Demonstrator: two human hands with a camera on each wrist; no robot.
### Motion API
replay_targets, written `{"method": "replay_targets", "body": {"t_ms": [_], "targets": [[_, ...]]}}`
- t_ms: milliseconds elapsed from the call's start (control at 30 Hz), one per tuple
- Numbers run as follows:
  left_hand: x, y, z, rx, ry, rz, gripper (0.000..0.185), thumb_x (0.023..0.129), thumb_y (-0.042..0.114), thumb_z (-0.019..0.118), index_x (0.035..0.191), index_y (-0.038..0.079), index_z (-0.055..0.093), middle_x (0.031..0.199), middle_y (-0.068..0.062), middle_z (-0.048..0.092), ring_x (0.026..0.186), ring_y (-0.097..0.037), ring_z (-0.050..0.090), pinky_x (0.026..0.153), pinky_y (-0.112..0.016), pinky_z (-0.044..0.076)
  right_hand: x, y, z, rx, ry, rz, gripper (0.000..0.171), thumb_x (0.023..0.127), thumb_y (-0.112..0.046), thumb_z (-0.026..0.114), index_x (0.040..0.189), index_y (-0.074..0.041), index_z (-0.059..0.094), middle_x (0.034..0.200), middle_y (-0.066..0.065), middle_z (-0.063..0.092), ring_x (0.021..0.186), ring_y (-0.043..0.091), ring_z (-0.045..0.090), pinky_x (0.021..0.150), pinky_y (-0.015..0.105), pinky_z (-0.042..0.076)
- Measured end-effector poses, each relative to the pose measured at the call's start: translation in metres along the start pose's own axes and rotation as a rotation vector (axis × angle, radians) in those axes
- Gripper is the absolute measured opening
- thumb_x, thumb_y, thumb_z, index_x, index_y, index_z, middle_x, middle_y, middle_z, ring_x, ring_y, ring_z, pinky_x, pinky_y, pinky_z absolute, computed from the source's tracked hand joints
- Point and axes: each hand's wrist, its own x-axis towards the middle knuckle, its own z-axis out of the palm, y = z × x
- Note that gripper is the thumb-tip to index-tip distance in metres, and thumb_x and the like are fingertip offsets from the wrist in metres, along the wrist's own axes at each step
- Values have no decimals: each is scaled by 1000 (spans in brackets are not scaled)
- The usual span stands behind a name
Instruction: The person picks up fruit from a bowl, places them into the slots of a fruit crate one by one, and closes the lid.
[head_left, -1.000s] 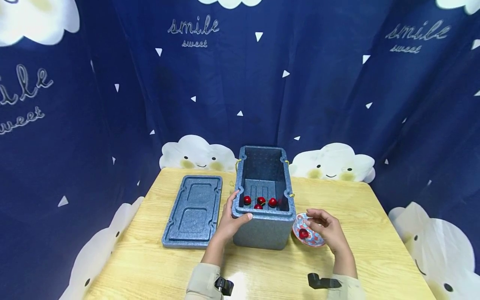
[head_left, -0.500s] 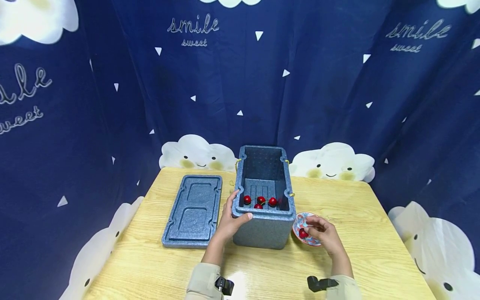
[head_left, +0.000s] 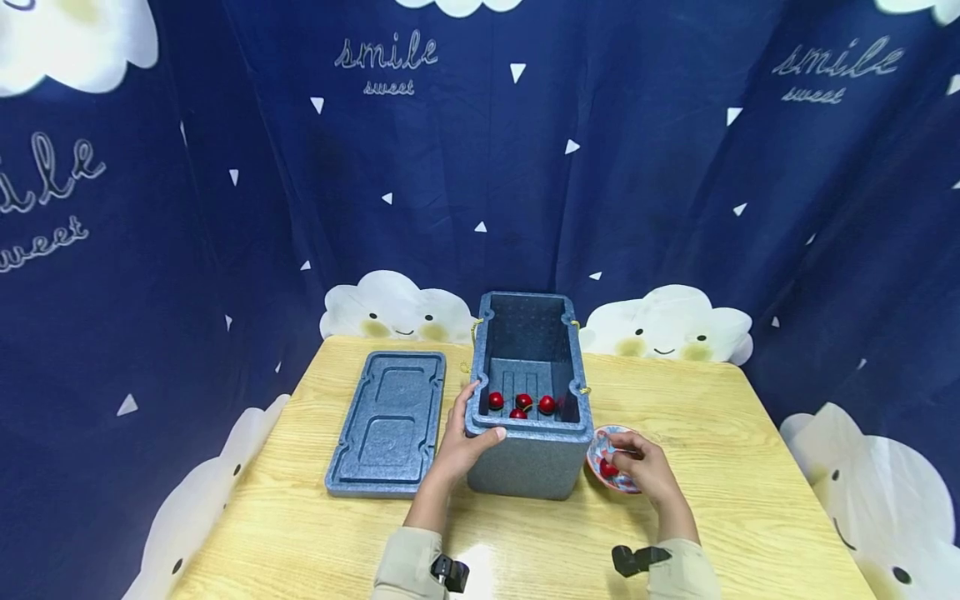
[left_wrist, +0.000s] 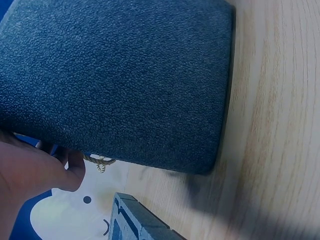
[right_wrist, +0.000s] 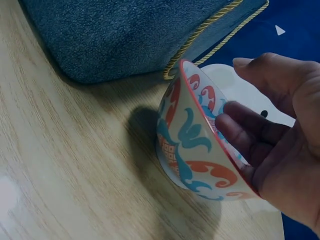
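A dark blue-grey box [head_left: 523, 467] with yellow cord on its sides stands upright on the table, its top uncovered. Several red cherries [head_left: 547, 405] lie on its floor at the near end. My left hand [head_left: 459, 446] grips the near left corner of its rim, thumb on the front and fingers along the side. Right of the box is a patterned bowl [right_wrist: 200, 145] with a red rim, holding a red cherry [head_left: 608, 469]. My right hand [head_left: 647, 468] reaches over this bowl, fingers dipping inside the rim and thumb apart from them in the right wrist view.
A matching blue-grey lid [head_left: 390, 421] lies flat left of the box. The wooden table [head_left: 750, 483] ends at a dark blue curtain [head_left: 637, 167] with cloud prints, close behind the box.
My right hand has moved slightly left and down, and its fingertips now reach the cherry in the bowl. The left hand and the box have stayed in place.
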Motion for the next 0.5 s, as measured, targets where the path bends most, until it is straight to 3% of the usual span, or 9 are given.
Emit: {"method": "replay_targets", "body": {"t_ms": [167,400,500], "targets": [[1,0,0,13,-9,-16,82,75,14,73,145,17,29,145,-21,19,132,-39,17,100,-62,15,7,0,3,-91,-18,31,39,80,0,65,118,3,59,114,22,57,100,28,55,79,31,45],[14,-37,-1,23,23,-1,84,73,16,76,143,29,32,143,-15,25,129,-34,23,101,-59,18,14,4,9,-172,-64,47,46,74,-2,72,117,5,58,109,22,58,93,27,55,69,29,47],[15,-41,0,18,30,9,83,72,17,76,142,32,34,140,-13,28,126,-30,28,101,-55,21,15,5,11,-171,-79,57,49,73,2,70,119,8,56,105,23,59,89,23,55,69,28,47]]}}
